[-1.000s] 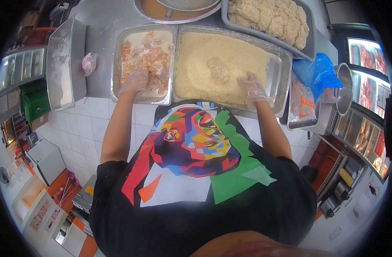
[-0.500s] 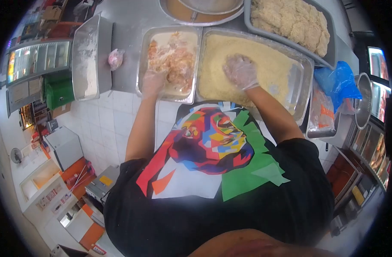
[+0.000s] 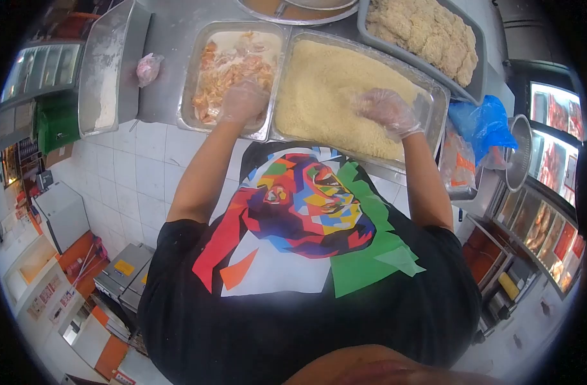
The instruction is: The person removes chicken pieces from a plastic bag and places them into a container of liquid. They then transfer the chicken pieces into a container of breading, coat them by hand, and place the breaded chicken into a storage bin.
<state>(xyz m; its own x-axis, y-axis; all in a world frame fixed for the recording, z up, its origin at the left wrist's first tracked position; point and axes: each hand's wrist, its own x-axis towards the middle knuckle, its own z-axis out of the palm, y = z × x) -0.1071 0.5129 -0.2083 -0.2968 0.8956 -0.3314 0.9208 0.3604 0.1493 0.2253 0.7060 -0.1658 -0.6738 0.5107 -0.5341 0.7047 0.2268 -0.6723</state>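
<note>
My left hand [image 3: 245,101], in a clear plastic glove, reaches into a metal tray [image 3: 185,96] of raw chicken pieces [image 3: 219,80] in milky liquid. It touches the chicken near the tray's right side, and its fingertips are hidden. To the right, my gloved right hand [image 3: 389,111] is low over pale yellow breadcrumbs [image 3: 328,77] in a wider metal tray [image 3: 440,106]. Its fingers stretch leftward at the crumb surface, with no piece visible in them. Crumbs cling to that glove.
A grey tub [image 3: 478,70] of crumb-coated pieces stands at the back right. A deep metal pan [image 3: 128,64] with white powder is at the left, beside a small tied pink bag [image 3: 149,69]. Blue plastic [image 3: 483,128] and a colander [image 3: 519,151] lie right. A bowl [image 3: 261,13] sits behind.
The view has shifted, moving the trays leftward and up. My left hand has gone from the tray's front left to its right side. My right hand has moved rightward across the crumbs.
</note>
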